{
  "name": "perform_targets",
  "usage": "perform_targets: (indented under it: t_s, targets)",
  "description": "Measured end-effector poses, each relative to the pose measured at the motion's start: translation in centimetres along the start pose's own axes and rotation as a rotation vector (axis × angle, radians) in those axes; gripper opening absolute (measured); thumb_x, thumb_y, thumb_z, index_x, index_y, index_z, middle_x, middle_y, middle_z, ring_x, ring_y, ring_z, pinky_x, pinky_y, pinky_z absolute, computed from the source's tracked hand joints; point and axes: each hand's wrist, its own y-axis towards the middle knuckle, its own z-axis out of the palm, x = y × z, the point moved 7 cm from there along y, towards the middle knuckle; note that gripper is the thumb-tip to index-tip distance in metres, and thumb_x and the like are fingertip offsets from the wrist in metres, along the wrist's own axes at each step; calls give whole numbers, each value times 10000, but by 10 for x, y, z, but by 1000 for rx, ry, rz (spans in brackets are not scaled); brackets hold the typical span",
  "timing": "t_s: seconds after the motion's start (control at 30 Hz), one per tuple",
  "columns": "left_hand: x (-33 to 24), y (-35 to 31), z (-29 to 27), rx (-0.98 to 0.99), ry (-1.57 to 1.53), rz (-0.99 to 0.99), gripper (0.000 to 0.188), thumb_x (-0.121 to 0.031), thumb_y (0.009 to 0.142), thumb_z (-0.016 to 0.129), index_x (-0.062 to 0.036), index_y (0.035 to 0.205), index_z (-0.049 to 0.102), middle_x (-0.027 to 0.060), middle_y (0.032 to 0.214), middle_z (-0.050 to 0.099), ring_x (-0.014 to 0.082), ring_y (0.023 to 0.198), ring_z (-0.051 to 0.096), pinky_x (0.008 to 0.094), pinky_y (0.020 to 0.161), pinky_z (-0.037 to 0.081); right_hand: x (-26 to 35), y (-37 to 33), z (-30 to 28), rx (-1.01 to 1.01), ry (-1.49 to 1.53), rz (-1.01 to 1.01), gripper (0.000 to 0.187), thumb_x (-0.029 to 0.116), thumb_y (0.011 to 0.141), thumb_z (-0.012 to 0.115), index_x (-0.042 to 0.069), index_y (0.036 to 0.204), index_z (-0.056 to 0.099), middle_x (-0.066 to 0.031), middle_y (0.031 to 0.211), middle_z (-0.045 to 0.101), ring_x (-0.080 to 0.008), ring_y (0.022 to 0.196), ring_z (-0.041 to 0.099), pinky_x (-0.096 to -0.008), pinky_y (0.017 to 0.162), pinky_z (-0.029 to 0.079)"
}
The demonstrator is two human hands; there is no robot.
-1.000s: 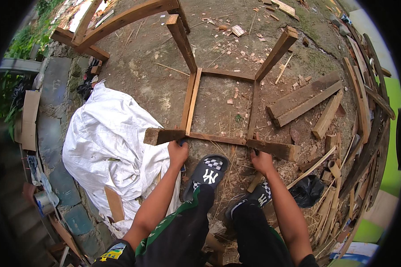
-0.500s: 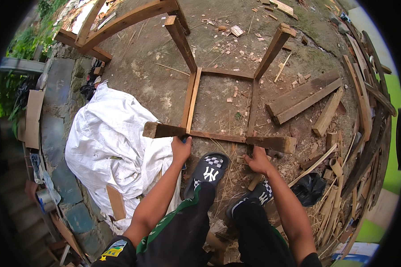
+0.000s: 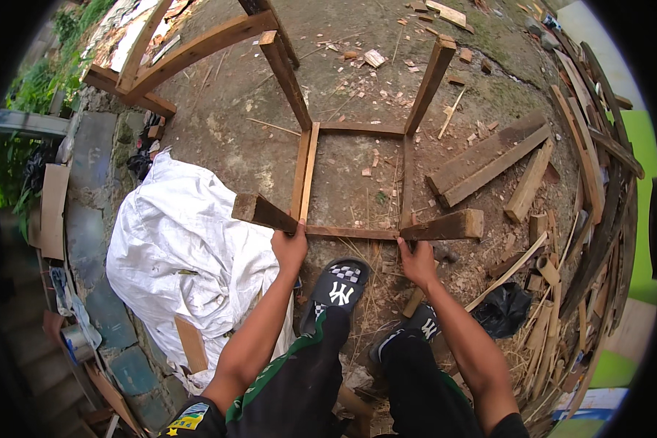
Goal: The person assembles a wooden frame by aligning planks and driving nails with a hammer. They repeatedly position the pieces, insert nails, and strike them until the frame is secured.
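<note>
A square wooden frame with several legs, like an upturned stool or small table, stands before me with its legs pointing up. My left hand grips its near left corner, thumb on the wood beside the leg. At the near right corner, my right hand has its fingers closed round the wood below the leg. Some fingers of both hands are hidden by the frame and the hands themselves. My sandalled feet are planted just behind the near rail.
White sheeting lies heaped at the left, along a block wall. Another wooden frame stands far left. Thick timber offcuts lie at the right, near a black plastic bag and stacked boards. Wood chips litter the concrete ground.
The whole view has shifted slightly. Both hands keep hold of the near corners, and the near legs' tips appear a little higher against the ground.
</note>
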Motion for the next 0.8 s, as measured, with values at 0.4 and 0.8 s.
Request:
perform_targets:
  t_s: [0.4, 0.8]
  targets:
    - [-34, -8, -13, -122, -31, 185, 262, -186, 877, 794, 51, 956, 716, 258, 834, 738, 406, 808, 736, 475, 742, 533, 18, 4, -16, -107, 110, 23, 529, 160, 956, 763, 19, 1436, 592, -174, 1130, 734, -246, 1078, 693, -384, 971, 515]
    - [-116, -33, -65, -185, -147, 490, 513, -76, 885, 781, 14, 1368, 634, 246, 1325, 657, 353, 1235, 643, 427, 1067, 483, 40, 16, -30, -116, 284, -51, 325, 94, 958, 709, 12, 1271, 676, -129, 1100, 714, -223, 1063, 677, -355, 912, 521]
